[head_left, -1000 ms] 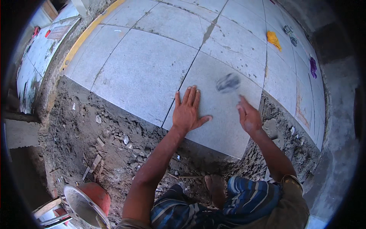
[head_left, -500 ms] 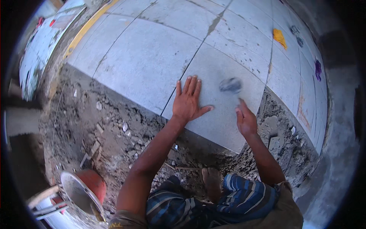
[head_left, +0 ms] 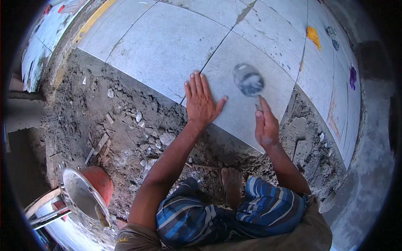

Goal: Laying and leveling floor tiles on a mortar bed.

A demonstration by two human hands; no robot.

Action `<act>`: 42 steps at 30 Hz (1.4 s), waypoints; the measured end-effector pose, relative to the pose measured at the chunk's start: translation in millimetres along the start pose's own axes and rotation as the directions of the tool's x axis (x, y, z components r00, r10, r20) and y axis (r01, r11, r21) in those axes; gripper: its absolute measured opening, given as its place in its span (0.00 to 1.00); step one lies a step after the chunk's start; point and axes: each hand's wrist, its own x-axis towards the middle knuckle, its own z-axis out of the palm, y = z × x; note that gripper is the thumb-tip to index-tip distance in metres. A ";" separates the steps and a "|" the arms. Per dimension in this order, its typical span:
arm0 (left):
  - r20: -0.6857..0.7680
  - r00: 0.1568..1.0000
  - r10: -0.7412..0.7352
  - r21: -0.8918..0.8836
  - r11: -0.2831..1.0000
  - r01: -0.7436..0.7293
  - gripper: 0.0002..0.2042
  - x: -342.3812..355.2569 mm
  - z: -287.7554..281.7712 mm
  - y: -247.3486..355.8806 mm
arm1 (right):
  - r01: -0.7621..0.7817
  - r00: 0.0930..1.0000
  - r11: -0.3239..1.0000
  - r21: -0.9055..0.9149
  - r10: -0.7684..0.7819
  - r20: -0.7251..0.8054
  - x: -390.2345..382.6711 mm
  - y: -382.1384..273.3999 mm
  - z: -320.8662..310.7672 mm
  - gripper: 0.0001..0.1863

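My left hand (head_left: 200,102) lies flat, fingers spread, on a large pale grey square tile (head_left: 240,121), near its left seam. My right hand (head_left: 266,125) is closed on the short handle of a mallet, whose dark head (head_left: 248,79) is blurred by motion over the middle of the same tile. The tile borders other laid tiles (head_left: 161,46) above and to the left, with rough grey mortar (head_left: 299,117) exposed along its right side.
Rubble bed (head_left: 121,125) below the tiles; red bucket (head_left: 94,180) with greyish inside and wooden pieces (head_left: 44,201) at lower left; yellow level (head_left: 92,23) along the left edge; orange cloth (head_left: 313,37) and purple bag (head_left: 352,77) on tiles at right; concrete strip (head_left: 370,134) along the right.
The scene has shifted upward in the picture. The mallet head now looks larger, apparently raised, and still blurred. My left hand stays spread on the tile.
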 end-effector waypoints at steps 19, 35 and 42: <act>0.024 0.994 0.109 0.108 0.988 -0.111 0.59 -4.4 -8.5 10.2 | -0.082 0.995 0.997 0.000 0.082 0.051 10.7 0.7 -0.7 0.25; 0.030 0.998 0.063 0.035 0.997 -0.064 0.62 -2.1 -11.8 9.7 | 0.091 0.996 0.987 -0.135 -0.091 0.006 4.4 29.1 6.7 0.24; 0.033 0.999 0.001 0.013 1.000 -0.001 0.62 -7.6 -7.3 4.5 | -0.068 0.998 0.997 0.047 0.068 -0.005 -17.9 28.3 1.5 0.25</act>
